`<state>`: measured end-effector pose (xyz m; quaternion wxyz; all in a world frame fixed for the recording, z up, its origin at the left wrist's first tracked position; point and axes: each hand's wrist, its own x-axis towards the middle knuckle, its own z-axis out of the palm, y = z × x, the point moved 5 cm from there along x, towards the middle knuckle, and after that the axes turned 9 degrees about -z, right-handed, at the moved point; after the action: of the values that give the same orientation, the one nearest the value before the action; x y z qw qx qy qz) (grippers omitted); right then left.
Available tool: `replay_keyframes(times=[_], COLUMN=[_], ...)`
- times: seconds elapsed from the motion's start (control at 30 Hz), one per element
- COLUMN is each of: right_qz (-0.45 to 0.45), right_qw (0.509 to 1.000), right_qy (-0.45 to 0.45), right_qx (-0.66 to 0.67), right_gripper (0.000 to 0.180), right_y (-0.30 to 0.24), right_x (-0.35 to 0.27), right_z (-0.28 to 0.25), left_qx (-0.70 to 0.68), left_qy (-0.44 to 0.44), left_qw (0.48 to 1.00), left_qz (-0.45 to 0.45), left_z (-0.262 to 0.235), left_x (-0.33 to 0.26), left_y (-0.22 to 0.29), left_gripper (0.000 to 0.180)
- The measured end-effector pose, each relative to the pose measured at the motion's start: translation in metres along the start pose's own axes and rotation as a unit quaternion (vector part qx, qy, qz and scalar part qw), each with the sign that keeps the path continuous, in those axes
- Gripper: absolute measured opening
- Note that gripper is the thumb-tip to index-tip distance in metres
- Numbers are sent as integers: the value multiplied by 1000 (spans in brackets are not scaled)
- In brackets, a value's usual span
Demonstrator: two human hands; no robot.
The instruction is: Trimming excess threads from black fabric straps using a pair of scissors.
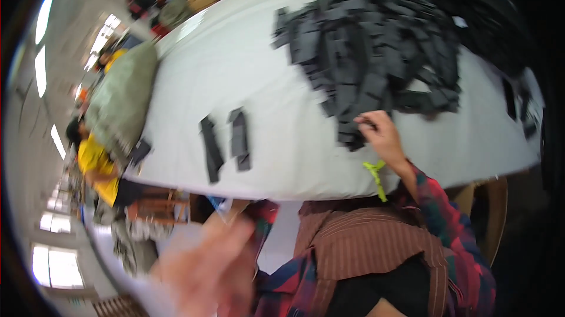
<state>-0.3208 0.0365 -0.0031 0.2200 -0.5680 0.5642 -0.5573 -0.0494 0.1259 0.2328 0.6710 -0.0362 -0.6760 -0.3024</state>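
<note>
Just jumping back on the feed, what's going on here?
A person's right hand is at the near end of a heap of dark strips on a white table; whether it grips one is unclear. The left hand is blurred, close to the camera, with no strip visible in it. Two separate dark strips lie side by side, left of the heap. A yellow-green item is near the right wrist.

From mid-bench [253, 70], a heap of strips [368, 52] lies toward two o'clock, with a bag [482, 17] just beyond it; two separate strips [240, 140] lie at eight, a sack [126, 93] along the nine-o'clock edge.
</note>
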Motion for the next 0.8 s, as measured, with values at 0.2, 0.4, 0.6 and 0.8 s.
replay_keyframes(times=[0.2,0.4,0.6,0.8], right_qz=[-39,-28,-35,-40], right_qw=[983,970,994,973], right_qy=[10,-34,-34,4], right_qx=[-180,-239,-98,-227], right_gripper=[36,39,37,21], right_y=[-11,6,10,15], right_x=[4,8,8,3], right_z=[11,0,-2,-21], left_qx=[-283,-2,-57,-36], left_qy=[6,35,8,30], left_qw=[921,993,992,995], left_qz=[266,114,108,85], left_z=[55,35,46,48], left_x=[36,23,23,18], left_y=[26,47,31,24], left_gripper=[42,41,36,32])
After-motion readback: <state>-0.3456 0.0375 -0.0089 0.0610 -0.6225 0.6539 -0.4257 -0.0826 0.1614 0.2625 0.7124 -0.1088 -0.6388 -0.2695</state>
